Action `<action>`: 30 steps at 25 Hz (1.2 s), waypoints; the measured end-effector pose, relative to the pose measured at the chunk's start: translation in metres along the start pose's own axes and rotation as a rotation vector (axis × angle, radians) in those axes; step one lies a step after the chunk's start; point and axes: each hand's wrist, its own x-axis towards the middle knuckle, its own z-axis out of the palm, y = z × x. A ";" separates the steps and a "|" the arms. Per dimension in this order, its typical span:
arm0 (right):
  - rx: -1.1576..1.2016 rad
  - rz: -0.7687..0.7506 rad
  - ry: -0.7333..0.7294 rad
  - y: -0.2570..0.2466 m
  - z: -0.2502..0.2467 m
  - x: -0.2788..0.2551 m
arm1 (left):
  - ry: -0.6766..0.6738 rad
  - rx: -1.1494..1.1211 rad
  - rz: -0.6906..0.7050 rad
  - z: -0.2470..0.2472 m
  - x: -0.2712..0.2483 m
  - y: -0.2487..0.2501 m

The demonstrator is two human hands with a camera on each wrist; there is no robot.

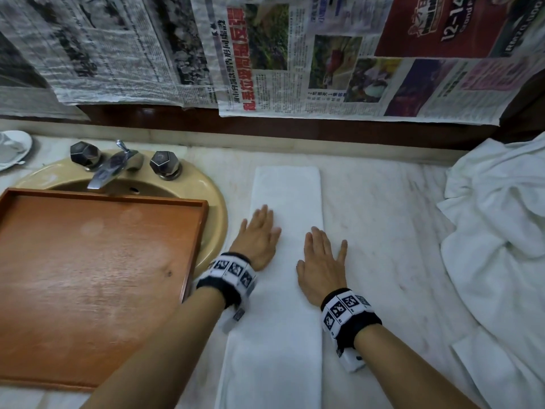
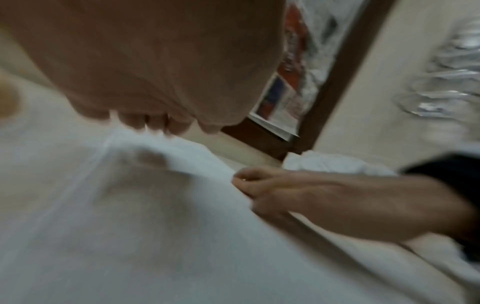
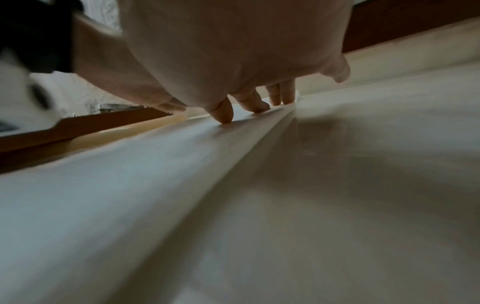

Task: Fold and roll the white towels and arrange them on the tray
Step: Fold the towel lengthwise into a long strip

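A white towel (image 1: 287, 190), folded into a long narrow strip, lies on the marble counter and runs from the back toward me. My left hand (image 1: 259, 236) lies flat on its left edge, fingers straight. My right hand (image 1: 321, 261) lies flat on its right edge, partly over the counter. The left wrist view shows the towel (image 2: 130, 226) under my left hand (image 2: 161, 123), with my right hand (image 2: 324, 201) beside it. In the right wrist view my fingertips (image 3: 224, 117) press the towel (image 3: 103, 185) near its fold edge. A wooden tray (image 1: 97, 270) with nothing on it sits left of the towel.
The tray rests over a beige sink (image 1: 212, 208) with a chrome faucet (image 1: 109, 169). A heap of loose white towels (image 1: 495, 231) lies on the counter at the right. Newspaper sheets (image 1: 295, 60) hang on the wall behind. A white dish (image 1: 11, 149) stands far left.
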 end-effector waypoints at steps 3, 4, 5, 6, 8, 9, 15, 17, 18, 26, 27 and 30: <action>0.007 0.018 -0.082 0.007 0.002 0.006 | -0.092 0.123 0.071 0.016 -0.019 -0.007; 0.010 0.016 -0.101 0.009 0.002 0.010 | -0.096 0.173 0.060 0.020 -0.017 -0.013; 0.017 0.012 -0.117 0.012 0.000 0.016 | -0.100 0.232 0.043 0.021 -0.012 -0.015; 0.023 0.009 -0.132 0.015 -0.003 0.024 | -0.104 0.292 0.029 0.020 -0.005 -0.016; 0.018 0.000 -0.158 0.022 -0.012 0.046 | -0.124 0.359 0.010 0.012 0.016 -0.011; 0.012 -0.010 -0.165 0.025 -0.017 0.058 | -0.128 0.379 -0.001 0.007 0.026 -0.008; 0.000 -0.029 -0.203 0.037 -0.046 0.132 | -0.137 0.415 -0.054 -0.032 0.093 0.002; 0.034 -0.021 -0.183 0.034 -0.058 0.135 | -0.098 0.400 -0.051 -0.045 0.097 0.011; 0.055 -0.037 -0.160 0.029 -0.060 0.124 | -0.073 0.361 -0.040 -0.044 0.089 0.019; 0.089 0.135 -0.228 0.065 -0.020 0.017 | 0.035 0.134 -0.142 0.024 -0.025 -0.017; 0.090 0.101 -0.206 0.059 -0.019 0.006 | 0.043 0.124 -0.095 0.027 -0.033 -0.010; 0.045 -0.156 -0.183 0.030 0.009 -0.041 | -0.008 0.202 0.131 0.063 -0.064 0.008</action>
